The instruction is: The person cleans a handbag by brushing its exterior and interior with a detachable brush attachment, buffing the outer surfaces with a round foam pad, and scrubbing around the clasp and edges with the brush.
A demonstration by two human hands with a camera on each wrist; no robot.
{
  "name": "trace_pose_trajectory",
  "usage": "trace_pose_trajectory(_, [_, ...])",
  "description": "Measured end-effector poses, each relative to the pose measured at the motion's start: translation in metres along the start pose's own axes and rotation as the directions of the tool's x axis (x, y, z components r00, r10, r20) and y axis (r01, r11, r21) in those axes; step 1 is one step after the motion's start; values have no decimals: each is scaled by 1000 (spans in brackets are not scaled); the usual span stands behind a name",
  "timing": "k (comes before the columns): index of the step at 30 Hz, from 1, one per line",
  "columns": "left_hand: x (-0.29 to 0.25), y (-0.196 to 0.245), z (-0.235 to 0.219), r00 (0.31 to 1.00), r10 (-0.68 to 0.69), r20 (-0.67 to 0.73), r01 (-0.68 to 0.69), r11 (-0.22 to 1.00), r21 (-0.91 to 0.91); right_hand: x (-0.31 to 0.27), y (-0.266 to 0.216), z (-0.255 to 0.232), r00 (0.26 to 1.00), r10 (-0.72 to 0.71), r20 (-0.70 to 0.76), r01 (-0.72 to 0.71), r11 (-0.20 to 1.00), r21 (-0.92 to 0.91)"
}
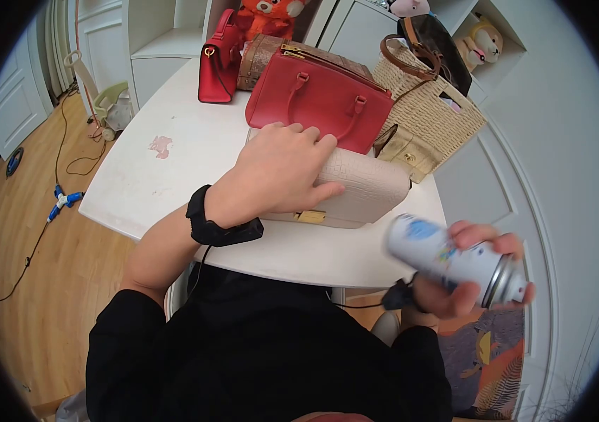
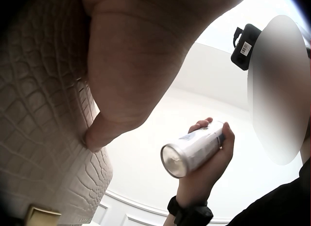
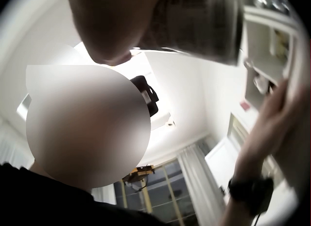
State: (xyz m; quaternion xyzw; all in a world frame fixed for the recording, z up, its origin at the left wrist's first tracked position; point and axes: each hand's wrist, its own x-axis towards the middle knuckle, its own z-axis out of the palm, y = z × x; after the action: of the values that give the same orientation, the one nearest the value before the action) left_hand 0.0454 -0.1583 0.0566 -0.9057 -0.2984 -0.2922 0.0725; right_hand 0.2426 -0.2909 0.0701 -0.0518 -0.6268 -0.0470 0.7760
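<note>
A cream-pink handbag point(image 1: 377, 184) with a crocodile-like texture and a gold clasp point(image 1: 311, 216) stands on the table, close to its front edge. My left hand point(image 1: 278, 169) grips it over the top, fingers bent over the far side and the thumb towards me. That thumb point(image 2: 99, 134) lies against the textured surface in the left wrist view. To the right of the bag, past the table's edge, my right hand point(image 1: 443, 299) holds a white spray can point(image 1: 436, 250) tilted, its nozzle end away from the bag. The can is blurred by motion.
Behind the handbag stand a red handbag point(image 1: 313, 95), a smaller red bag point(image 1: 218, 67), a woven straw bag point(image 1: 447, 130) and a gold purse point(image 1: 408, 155). The white table point(image 1: 130, 176) has a worn patch. Cables point(image 1: 28, 260) run over the floor at left.
</note>
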Motion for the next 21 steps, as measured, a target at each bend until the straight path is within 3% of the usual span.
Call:
trace_pose_trajectory(1, [0,0,0,1000,1,-2,-1,1000,0,-15,-6,-13,934,333,130,-345,935,80])
trace_pose_trajectory(2, [0,0,1,1000,-1,-1,1,1000,7,-11,-12,-21,717,587,377,-449,802,-395])
trace_pose_trajectory(3, [0,-1,1,1000,-3,-1,3,1000,17,-14,-1,-20,681,431,592,-207,889,-409])
trace_pose_trajectory(4, [1,-2,1,1000,-4,-5,4,1000,26,-15,13,-15,569,267,778,44,935,-353])
trace_pose_trajectory(5, [1,-2,1,1000,6,-16,-5,1000,31,-15,13,-15,569,260,781,47,937,-346])
trace_pose_trajectory(7, [-2,-1,3,1000,-6,-25,7,1000,25,-16,9,-21,865,221,451,-108,959,-263])
trace_pose_trajectory(8, [-1,-1,2,1000,-12,-8,13,1000,14,-11,10,-31,866,171,471,-32,957,-288])
trace_pose_trajectory(10, [1,0,2,1000,-8,9,7,1000,7,-26,8,-29,896,340,286,-342,938,-45])
trace_pose_trajectory(11, [1,-1,2,1000,-4,1,4,1000,8,-25,9,-24,898,339,282,-340,939,-46])
trace_pose_trajectory(12, [0,-1,2,1000,-1,-4,1,1000,9,-23,12,-17,648,404,645,-230,912,-340])
trace_pose_trajectory(13, [0,-1,3,1000,0,-4,0,1000,13,-21,15,-13,251,509,823,12,849,-529])
trace_pose_trajectory(14, [0,-1,2,1000,1,-14,0,1000,14,-23,19,-12,255,505,824,11,851,-525])
trace_pose_trajectory(16, [0,-1,2,1000,-9,-25,9,1000,16,-31,30,-16,622,365,693,22,876,-482])
trace_pose_trajectory(17, [0,-1,2,1000,-11,-19,11,1000,10,-32,35,-15,755,337,563,-63,891,-449])
trace_pose_trajectory(18, [0,-1,2,1000,-5,-7,6,1000,4,-29,36,-14,755,340,560,-70,892,-446])
trace_pose_trajectory(20, [0,-1,2,1000,1,-6,0,1000,10,-17,34,-10,752,287,594,60,867,-495])
trace_pose_trajectory(21, [0,-1,2,1000,3,-13,-2,1000,7,-17,35,-10,705,290,647,148,832,-535])
